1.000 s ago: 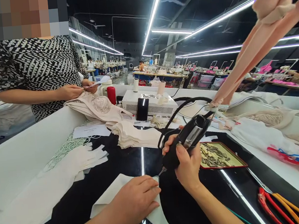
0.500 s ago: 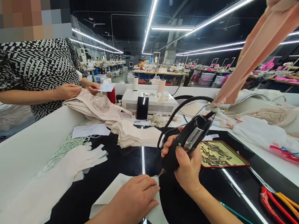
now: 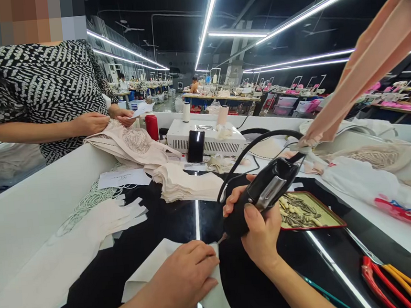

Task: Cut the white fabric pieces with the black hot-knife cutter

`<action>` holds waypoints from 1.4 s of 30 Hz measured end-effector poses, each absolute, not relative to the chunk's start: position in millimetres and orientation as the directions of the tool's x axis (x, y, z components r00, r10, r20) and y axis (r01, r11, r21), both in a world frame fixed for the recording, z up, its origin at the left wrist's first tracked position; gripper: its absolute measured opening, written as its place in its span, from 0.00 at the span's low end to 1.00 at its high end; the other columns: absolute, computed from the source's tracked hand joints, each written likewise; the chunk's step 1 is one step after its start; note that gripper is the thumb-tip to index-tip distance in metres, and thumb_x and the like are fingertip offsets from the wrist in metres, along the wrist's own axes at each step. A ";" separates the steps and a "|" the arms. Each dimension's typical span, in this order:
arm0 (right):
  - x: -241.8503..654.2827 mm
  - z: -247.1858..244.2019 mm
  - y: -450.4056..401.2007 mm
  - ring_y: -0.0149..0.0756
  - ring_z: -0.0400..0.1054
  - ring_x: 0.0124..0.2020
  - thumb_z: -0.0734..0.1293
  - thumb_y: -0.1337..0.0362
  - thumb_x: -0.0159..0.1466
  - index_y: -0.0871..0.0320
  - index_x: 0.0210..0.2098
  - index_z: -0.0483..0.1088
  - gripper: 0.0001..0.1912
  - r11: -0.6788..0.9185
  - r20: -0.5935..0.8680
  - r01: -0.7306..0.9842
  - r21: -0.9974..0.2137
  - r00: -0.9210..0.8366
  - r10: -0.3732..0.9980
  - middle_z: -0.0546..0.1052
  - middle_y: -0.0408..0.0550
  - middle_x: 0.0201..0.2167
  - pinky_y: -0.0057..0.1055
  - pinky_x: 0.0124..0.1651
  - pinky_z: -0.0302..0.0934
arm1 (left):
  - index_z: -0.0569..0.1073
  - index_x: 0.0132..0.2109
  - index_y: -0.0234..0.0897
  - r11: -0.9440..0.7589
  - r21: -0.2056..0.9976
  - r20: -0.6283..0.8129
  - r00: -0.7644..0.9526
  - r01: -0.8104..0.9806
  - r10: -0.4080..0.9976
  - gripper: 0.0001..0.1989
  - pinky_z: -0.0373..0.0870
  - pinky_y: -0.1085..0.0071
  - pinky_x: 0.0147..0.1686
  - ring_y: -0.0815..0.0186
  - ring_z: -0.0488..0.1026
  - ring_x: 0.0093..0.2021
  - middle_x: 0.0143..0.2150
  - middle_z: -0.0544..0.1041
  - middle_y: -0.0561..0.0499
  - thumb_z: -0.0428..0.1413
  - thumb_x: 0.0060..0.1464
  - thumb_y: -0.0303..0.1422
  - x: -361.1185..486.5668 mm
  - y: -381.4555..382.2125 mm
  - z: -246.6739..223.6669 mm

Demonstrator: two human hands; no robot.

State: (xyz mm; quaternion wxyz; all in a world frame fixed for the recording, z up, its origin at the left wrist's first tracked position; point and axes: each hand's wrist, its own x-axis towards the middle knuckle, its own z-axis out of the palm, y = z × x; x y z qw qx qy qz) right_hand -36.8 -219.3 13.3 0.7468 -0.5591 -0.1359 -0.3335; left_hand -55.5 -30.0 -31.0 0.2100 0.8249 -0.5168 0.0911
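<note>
1. Fingers of the left hand: close together, laid down on white fabric, thumb slightly apart. From where I stand, can't tell if they pinch an edge.
2. Right hand: wrapped round a black handheld tool, thumb along its near side.
3. Key relation: tool just right of the left fingertips; long axis slants from low by the fabric's right edge up rightward, away from the wearer. Tip contact too small to tell.
4. Fabric: under the left hand, the nearer one.
5. Tool: glossy dark casing, silvery panel, thick looping cord; knotted peach strip above.
6. Fabric: matte, smooth, curved right edge. Tabletop: black, shiny, reflecting lights.
7. Beyond: cream stack, layered, wavy-edged.
</note>
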 end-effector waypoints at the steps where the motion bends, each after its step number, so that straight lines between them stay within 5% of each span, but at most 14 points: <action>1: -37.1 13.7 -218.8 0.34 0.70 0.29 0.73 0.56 0.66 0.48 0.59 0.65 0.25 0.152 0.575 0.650 -0.744 0.740 -0.349 0.73 0.42 0.36 0.32 0.31 0.70 | 0.73 0.57 0.35 -0.377 0.251 0.370 0.448 -0.892 -0.814 0.16 0.77 0.61 0.57 0.57 0.76 0.55 0.53 0.79 0.48 0.65 0.65 0.31 -55.4 -30.0 -30.9; 32: -38.0 15.5 -217.7 0.31 0.71 0.28 0.74 0.56 0.69 0.49 0.56 0.68 0.19 0.151 0.632 0.697 -0.701 0.706 -0.320 0.75 0.40 0.35 0.29 0.30 0.71 | 0.76 0.56 0.34 -0.414 0.104 0.458 0.413 -0.904 -0.787 0.12 0.75 0.66 0.59 0.60 0.76 0.56 0.61 0.79 0.50 0.61 0.69 0.34 -62.0 -29.0 -29.2; 42: -37.9 17.2 -217.7 0.32 0.71 0.29 0.74 0.56 0.68 0.49 0.59 0.68 0.22 0.162 0.614 0.686 -0.709 0.714 -0.337 0.75 0.41 0.35 0.30 0.30 0.71 | 0.74 0.57 0.34 -0.414 0.098 0.445 0.412 -0.905 -0.795 0.20 0.78 0.63 0.55 0.58 0.76 0.56 0.61 0.78 0.50 0.68 0.62 0.33 -60.8 -28.4 -33.3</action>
